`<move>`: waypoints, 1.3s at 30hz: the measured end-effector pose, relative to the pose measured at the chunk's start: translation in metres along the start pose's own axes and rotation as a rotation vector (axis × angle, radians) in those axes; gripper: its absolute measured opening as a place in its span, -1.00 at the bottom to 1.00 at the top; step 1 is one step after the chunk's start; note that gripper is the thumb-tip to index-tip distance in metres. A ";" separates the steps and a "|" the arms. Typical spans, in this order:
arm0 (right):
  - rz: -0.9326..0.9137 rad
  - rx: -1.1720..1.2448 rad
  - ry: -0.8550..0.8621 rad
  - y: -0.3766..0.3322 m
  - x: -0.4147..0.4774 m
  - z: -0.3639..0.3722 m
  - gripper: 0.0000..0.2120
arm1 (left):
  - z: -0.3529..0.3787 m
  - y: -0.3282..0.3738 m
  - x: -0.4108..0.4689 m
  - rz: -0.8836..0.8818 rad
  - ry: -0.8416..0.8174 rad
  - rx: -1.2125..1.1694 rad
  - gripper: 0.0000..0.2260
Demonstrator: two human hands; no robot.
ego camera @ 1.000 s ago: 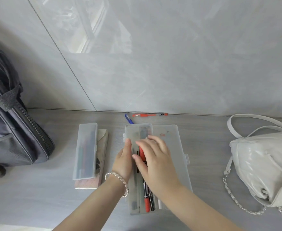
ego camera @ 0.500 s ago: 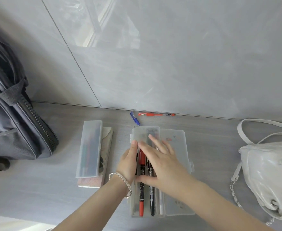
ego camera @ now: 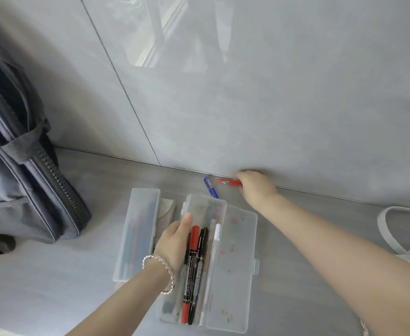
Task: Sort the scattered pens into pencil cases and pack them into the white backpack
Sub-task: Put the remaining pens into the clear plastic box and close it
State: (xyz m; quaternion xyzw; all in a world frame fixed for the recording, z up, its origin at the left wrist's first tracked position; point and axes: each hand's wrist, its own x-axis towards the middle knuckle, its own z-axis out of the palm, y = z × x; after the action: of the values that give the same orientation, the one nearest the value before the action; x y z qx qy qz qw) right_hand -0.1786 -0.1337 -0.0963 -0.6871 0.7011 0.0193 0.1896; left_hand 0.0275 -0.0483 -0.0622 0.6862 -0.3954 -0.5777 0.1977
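The open pencil case (ego camera: 235, 263) lies lengthwise toward the wall, with the left hand (ego camera: 174, 241) holding its left wall. Beyond the case's far end, the right hand (ego camera: 255, 187) covers one end of the red pen (ego camera: 227, 182); its grip is hidden. That pen runs along the wall.

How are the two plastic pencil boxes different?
The open pencil case has its lid laid flat, markers plain to see; the closed pencil case shows only blurry shapes. The left hand rests on the open case, which sits on the table; the closed case lies atop a pouch. Both are frosted clear plastic.
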 end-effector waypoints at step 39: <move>-0.100 1.017 0.071 -0.080 -0.168 -0.053 -0.49 | 0.018 0.003 -0.027 -0.030 -0.259 -0.324 -0.45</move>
State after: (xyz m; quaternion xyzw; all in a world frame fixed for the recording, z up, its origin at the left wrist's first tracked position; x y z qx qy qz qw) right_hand -0.1167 0.0070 0.0204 -0.5412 0.5940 -0.3566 0.4766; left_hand 0.0089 -0.0260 -0.0479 0.5713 -0.3090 -0.7200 0.2442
